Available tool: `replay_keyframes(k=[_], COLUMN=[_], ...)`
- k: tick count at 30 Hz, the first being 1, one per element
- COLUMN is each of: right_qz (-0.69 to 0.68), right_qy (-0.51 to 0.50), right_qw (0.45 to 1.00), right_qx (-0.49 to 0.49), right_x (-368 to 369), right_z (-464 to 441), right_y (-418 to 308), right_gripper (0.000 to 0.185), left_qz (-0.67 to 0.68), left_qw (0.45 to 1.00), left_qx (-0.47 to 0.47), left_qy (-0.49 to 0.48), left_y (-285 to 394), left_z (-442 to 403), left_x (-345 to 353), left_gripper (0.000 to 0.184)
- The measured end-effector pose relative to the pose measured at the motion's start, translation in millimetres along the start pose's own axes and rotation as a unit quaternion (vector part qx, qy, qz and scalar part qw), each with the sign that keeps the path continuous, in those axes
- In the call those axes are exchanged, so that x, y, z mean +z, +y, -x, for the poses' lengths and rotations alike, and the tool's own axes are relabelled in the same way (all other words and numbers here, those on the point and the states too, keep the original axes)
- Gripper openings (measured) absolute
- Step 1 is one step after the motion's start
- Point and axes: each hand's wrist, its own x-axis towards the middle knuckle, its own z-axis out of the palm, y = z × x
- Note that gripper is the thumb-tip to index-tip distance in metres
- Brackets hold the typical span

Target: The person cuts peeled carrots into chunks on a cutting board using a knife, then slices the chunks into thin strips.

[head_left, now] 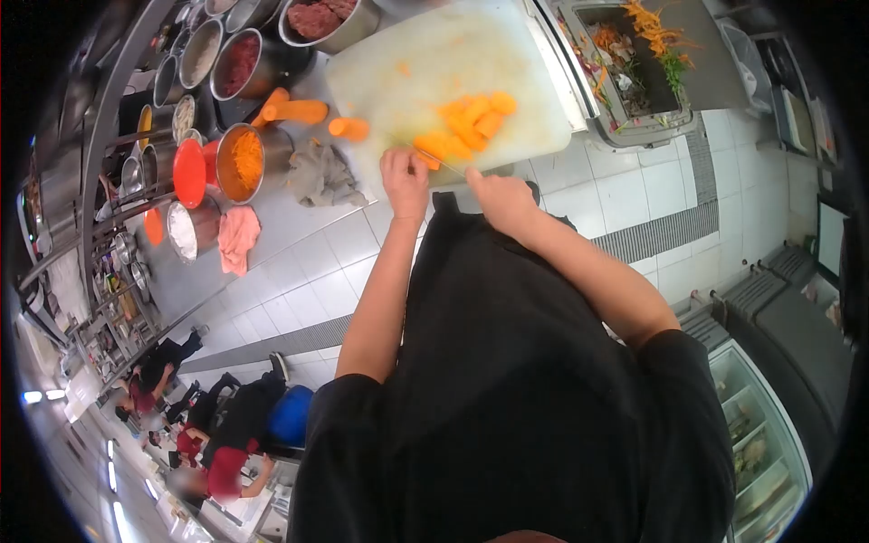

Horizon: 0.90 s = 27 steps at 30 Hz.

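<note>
Your left hand (405, 181) pinched one carrot piece (429, 163) | right hand (502, 201) gripped one knife (453, 167) | leftward: three carrots (303, 111), one pot (278, 147) held shreds (245, 161)

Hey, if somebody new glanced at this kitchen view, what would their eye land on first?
Most likely the bright orange chunks on the pale cutting board at top centre, with the left hand and the knife-gripping right hand at its near edge. After that, perhaps the red oval object beside the metal pot at left, and the orange scraps at the open bin, upper right.
</note>
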Motion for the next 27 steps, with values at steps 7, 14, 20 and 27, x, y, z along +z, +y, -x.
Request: replay_keyframes(k=[7, 14, 20, 27], right_qz=[-0.044, -0.005, 0.038, 0.125], right_qy=[-0.011, -0.058, -0.041, -0.049], right_qw=[0.998, 0.996, 0.997, 0.990], right_qx=[0.039, 0.068, 0.050, 0.034], right_x=[-5.8, -20.3, -17.7, -11.4], right_z=[-13.7, 7.4, 1.4, -2.6], right_y=[42.0, 12.4, 10.8, 15.6], right_gripper=[0.035, 0.035, 0.039, 0.043], left_qz=[0.022, 0.053, 0.174, 0.108], left_qw=[0.997, 0.975, 0.963, 0.991], left_qx=[0.048, -0.163, -0.198, -0.082], left_qy=[-0.062, -0.138, -0.046, -0.019], left_y=[19.8, 30.1, 25.1, 8.1], left_z=[-20.4, -1.8, 9.2, 2.6], left_x=[-45.6, -27.7, -28.0, -3.8], left_gripper=[0.032, 0.038, 0.015, 0.015])
